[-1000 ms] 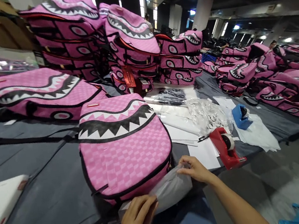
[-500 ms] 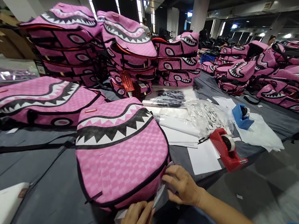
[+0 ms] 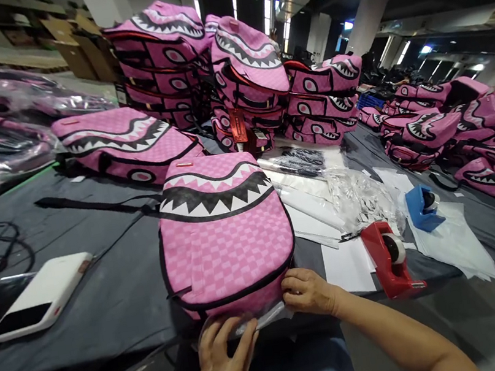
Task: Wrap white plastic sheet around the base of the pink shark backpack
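- Left hand (image 3: 225, 362) and right hand (image 3: 307, 291) pinch a clear plastic bag (image 3: 260, 318) at the near edge of a pink shark-mouth backpack (image 3: 225, 238).
- Backpack lies on the grey table (image 3: 105, 293).

Counted: two hands (image 3: 269, 331), two tape dispensers, one red (image 3: 391, 260) and one blue (image 3: 422, 208); one white device (image 3: 41, 297) near left.

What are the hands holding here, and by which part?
Both hands grip the clear plastic bag by its open edge, at the backpack's near end: left hand on the left, right hand at the right corner.
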A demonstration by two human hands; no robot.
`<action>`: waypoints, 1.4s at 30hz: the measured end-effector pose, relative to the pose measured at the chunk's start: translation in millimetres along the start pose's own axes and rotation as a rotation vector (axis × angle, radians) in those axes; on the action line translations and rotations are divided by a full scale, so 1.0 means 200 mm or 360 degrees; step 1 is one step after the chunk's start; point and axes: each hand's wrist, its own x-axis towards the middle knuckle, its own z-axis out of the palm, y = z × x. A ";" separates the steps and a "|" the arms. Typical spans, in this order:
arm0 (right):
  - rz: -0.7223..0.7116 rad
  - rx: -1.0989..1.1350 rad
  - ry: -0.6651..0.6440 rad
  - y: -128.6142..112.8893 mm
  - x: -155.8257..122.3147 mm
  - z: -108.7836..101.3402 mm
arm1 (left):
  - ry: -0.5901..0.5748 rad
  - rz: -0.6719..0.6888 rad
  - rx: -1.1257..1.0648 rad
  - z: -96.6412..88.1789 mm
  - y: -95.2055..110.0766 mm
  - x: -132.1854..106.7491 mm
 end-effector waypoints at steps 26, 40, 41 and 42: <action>-0.0250 0.0282 -0.0638 0.20 0.61 -0.53 | -0.0357 0.0688 -0.0141 -0.47 -0.26 0.67; -0.0042 0.0076 0.0253 0.07 0.45 -0.30 | 0.0004 0.0731 0.0096 -0.36 -0.20 0.61; 0.0022 0.0082 0.0293 0.08 0.44 -0.29 | -0.0087 0.0766 0.0064 -0.35 -0.20 0.59; 0.0100 0.0077 0.0332 0.08 0.43 -0.28 | -0.0165 0.0800 0.0037 -0.35 -0.21 0.58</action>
